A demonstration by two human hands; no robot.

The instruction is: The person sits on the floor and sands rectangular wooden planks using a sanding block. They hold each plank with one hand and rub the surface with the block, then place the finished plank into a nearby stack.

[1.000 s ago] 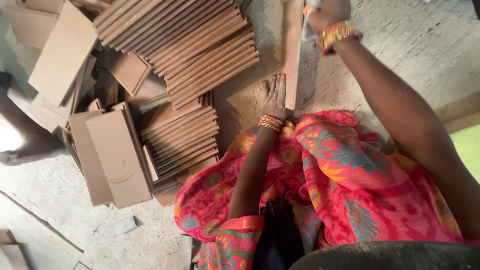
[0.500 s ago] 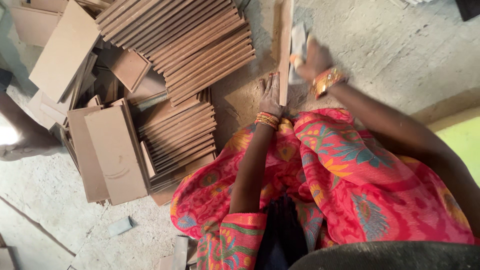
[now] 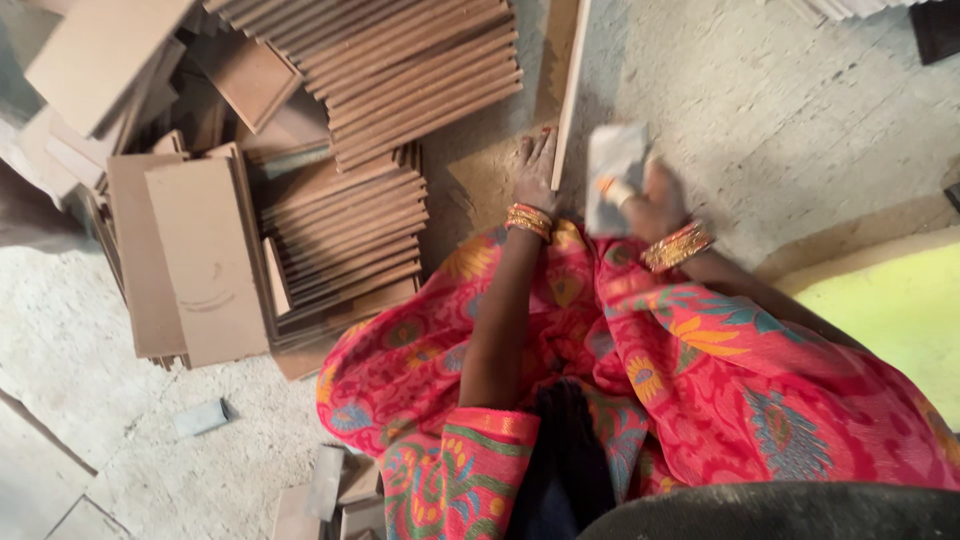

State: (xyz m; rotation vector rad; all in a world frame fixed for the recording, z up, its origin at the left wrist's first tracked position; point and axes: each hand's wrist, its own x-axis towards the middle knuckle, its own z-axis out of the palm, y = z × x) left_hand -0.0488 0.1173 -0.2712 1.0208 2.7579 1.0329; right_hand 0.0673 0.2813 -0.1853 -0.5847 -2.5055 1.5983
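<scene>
Lowered since before, right hand [image 3: 655, 195] grips one grey block [image 3: 613, 175]; left hand [image 3: 535, 170] steadies one board [image 3: 570, 90], fingers flat.

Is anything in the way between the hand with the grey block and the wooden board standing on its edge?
Nothing visible. The right hand holds the grey block right beside the board, while the left hand steadies the board's other side.

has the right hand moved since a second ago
Yes. The right hand, gripping a grey block, came down along the upright board toward the lap; the left hand stayed put.
</scene>
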